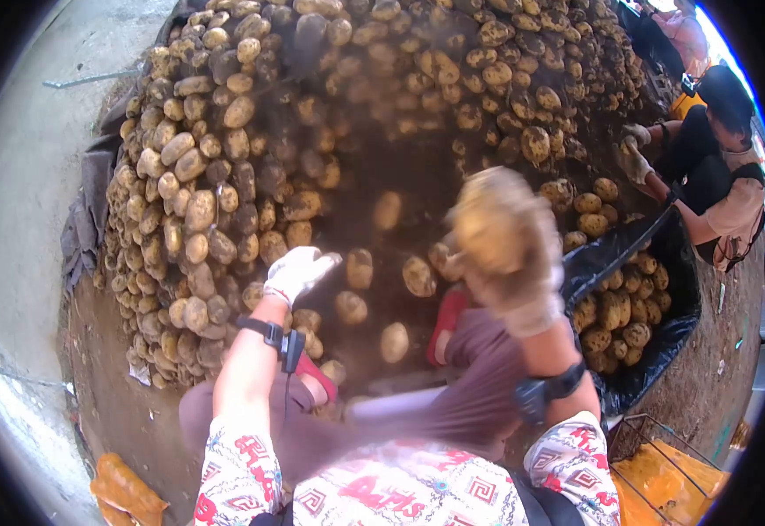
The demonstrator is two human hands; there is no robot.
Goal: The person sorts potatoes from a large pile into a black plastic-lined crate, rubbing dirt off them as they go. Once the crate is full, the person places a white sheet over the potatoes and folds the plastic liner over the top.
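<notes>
A large heap of potatoes [198,210] rises in front of me on brown ground. My right hand [518,289], in a pale dirty glove and blurred by motion, is raised with a potato [492,223] in its grip. Low over the ground at the heap's near edge is my left hand [299,273], in a white glove; its fingers reach forward and hold nothing that I can see. Several loose potatoes [359,268] lie to the right of it, between my feet. Right of my right hand, an open black bag [676,329] holds many potatoes.
Two people sit at the right; the nearer one's gloved hands [635,162] are by the heap's right edge. An orange item [672,482] with a wire frame is at the lower right, an orange piece [127,491] at the lower left. Dark cloth [89,210] borders the heap's left side.
</notes>
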